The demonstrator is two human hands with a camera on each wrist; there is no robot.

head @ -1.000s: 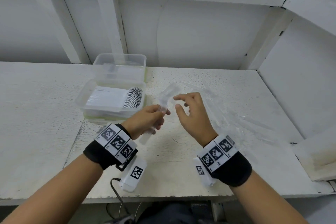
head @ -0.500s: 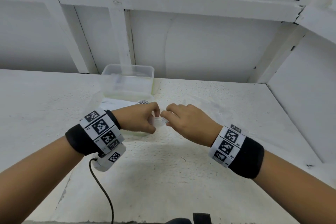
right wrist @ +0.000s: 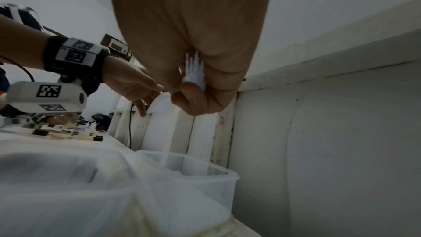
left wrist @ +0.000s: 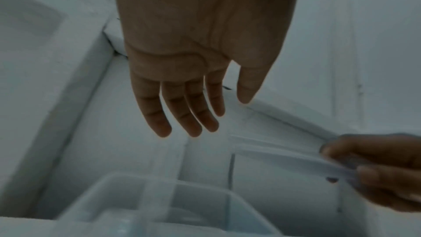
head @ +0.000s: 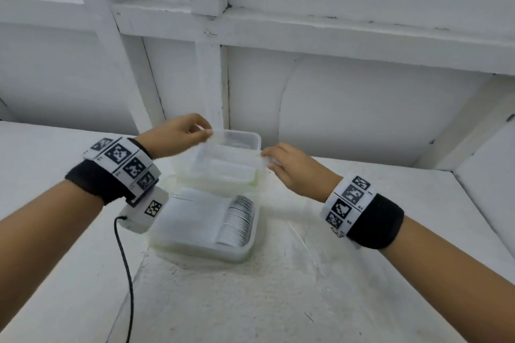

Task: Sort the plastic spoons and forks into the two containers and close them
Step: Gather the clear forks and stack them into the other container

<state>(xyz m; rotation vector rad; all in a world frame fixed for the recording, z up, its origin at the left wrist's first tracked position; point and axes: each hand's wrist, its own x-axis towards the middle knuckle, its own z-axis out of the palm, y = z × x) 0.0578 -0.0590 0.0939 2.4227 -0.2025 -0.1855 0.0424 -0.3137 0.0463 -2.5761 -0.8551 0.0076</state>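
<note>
Two clear plastic containers stand one behind the other. The near container point(head: 245, 255) holds a row of stacked white spoons point(head: 237, 220). The far container point(head: 257, 140) point(right wrist: 216, 174) is open, and what is in it is blurred. My right hand point(head: 276, 159) point(right wrist: 193, 87) pinches a stack of white forks point(head: 237, 154) point(left wrist: 284, 158) by the tine end point(right wrist: 194, 71), level above the far container. My left hand point(head: 192, 131) point(left wrist: 212, 113) is at the stack's other end with its fingers straight, gripping nothing.
A black cable point(head: 125, 259) runs from my left wrist device down off the table's front. White wall panels stand close behind the far container. A clear plastic wrapper point(head: 303, 239) lies right of the near container. Another bench with clutter point(right wrist: 56, 131) shows far left.
Both hands moved up and back from beside the near container to above the far one. The forks passed from my left hand's grip to my right hand's pinch, and my left fingers straightened.
</note>
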